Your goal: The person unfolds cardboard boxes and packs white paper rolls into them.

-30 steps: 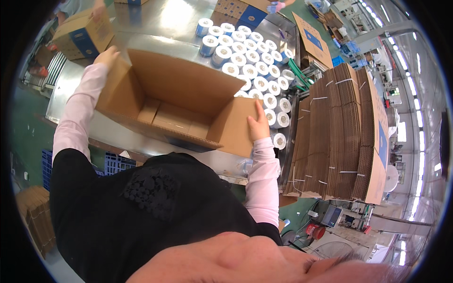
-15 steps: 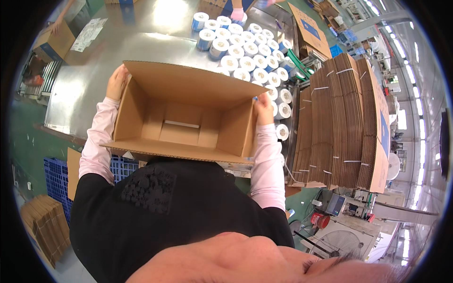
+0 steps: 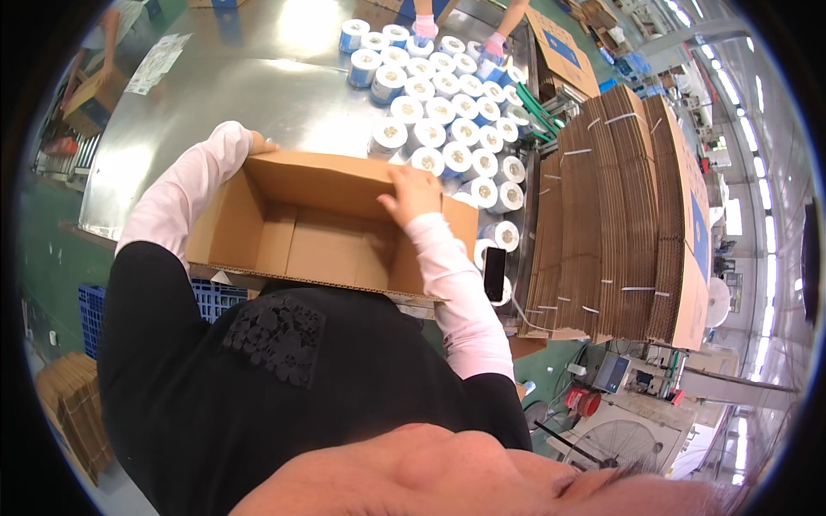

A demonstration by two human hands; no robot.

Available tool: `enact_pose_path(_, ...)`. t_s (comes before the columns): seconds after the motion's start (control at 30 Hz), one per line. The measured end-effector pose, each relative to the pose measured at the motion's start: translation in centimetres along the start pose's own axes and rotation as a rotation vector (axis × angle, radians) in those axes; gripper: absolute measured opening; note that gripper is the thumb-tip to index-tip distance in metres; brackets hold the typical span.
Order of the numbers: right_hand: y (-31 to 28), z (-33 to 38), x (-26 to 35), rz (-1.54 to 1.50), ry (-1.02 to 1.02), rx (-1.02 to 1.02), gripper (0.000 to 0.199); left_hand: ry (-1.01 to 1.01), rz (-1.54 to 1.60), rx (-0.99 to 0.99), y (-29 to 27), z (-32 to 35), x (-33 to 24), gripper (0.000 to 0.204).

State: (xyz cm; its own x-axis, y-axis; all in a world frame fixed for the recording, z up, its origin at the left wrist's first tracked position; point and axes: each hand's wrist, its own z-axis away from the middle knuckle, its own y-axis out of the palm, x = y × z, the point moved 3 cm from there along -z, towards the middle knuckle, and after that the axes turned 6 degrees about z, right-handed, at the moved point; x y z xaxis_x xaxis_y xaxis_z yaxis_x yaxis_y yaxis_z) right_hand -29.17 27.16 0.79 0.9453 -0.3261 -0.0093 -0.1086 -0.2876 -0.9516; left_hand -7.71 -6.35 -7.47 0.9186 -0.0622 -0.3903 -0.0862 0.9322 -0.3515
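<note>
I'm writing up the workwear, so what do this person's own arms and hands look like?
Wrinkled, pale pink long sleeves emerge from black short sleeves on both sides. The right hand and partly hidden left hand look gloveless.

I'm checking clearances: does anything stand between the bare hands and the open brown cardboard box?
Nothing visible: the bare right hand is on the far side of the open brown cardboard box, the bare left hand at its far-left corner. White-and-blue cylindrical rolls stand beyond, not between.
</note>
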Motion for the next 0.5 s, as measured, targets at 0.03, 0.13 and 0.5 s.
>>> enact_pose_path(0.03, 2.2, 0.9, 0.1, -0.028, -0.028, 0.187, 0.03, 0.015, -0.402, 0.019, 0.6, -0.9, -0.6, 0.05)
enact_pose_path(0.13, 3.0, 0.6, 0.2, -0.057, -0.036, 0.215, 0.017, 0.027, -1.284, 0.13, 3.9, -2.0, -3.0, 0.047)
enact_pose_path(0.5, 2.4, 0.2, 0.0, -0.154, 0.074, 0.169, 0.004, 0.935, -0.86, -0.309, 22.2, -14.4, -29.5, 0.055)
